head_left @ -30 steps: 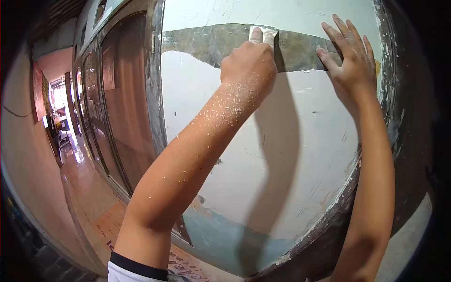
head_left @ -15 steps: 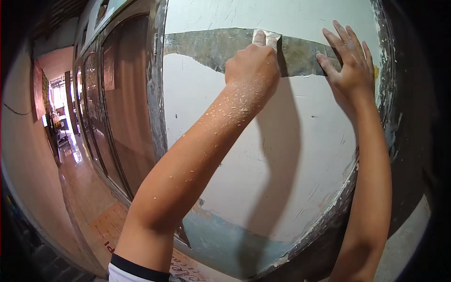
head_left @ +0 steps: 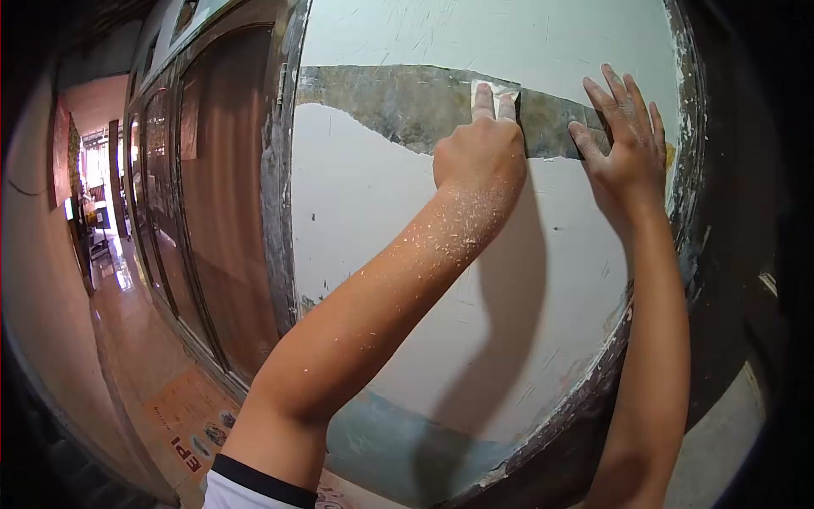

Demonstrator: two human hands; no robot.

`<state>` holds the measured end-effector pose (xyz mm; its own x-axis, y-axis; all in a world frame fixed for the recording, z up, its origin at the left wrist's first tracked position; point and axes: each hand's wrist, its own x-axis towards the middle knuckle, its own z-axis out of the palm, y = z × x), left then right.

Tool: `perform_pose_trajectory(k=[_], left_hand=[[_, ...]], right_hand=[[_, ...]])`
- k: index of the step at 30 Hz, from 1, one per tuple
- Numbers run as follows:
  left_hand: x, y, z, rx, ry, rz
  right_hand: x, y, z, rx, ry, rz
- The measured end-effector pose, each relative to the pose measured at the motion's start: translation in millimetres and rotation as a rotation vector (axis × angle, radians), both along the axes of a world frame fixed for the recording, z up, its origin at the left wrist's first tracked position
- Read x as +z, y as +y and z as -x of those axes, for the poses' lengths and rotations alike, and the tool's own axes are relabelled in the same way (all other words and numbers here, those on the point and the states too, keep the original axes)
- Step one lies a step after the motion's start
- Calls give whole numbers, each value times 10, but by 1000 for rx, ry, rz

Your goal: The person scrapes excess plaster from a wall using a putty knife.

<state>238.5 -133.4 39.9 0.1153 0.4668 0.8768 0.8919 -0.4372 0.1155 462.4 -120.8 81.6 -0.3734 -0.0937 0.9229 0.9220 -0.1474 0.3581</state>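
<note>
My left hand [head_left: 482, 153] is closed around a scraper [head_left: 495, 88], with two fingers stretched along its flat pale blade. The grip inside the palm is hidden. The blade lies against the upper edge of a grey-brown bare strip [head_left: 356, 93], where it meets pale green paint [head_left: 492, 38]. To the right, my right hand [head_left: 627, 127] rests with spread fingers on the panel, over the strip's right end and the paint above it. Nothing shows in that hand. Pale flakes dot my left wrist and forearm.
A smooth white area [head_left: 381, 204] lies below the strip, with blue-green paint [head_left: 381, 433] lower down. The panel has a worn dark frame [head_left: 278, 161]. Brown doors [head_left: 225, 195] line a corridor at left; printed orange cardboard [head_left: 182, 420] lies on the floor.
The view has shifted, so the panel sits lower in it. My left hand and the scraper have moved slightly right along the strip's edge. My right hand keeps its place on the panel.
</note>
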Motion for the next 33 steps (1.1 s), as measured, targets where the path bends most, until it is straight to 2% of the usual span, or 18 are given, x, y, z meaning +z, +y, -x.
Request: perform_pose_trajectory(k=[25, 26, 27, 33], left_hand=[[138, -188, -71, -68, 29, -18], [229, -251, -83, -80, 56, 126], [197, -234, -91, -76, 55, 138], [163, -158, -176, -70, 3, 4]], right_hand=[[-9, -9, 14, 30, 17, 1], [16, -8, 17, 30, 13, 0], [5, -4, 19, 27, 13, -4], [-45, -84, 79, 32, 55, 32]])
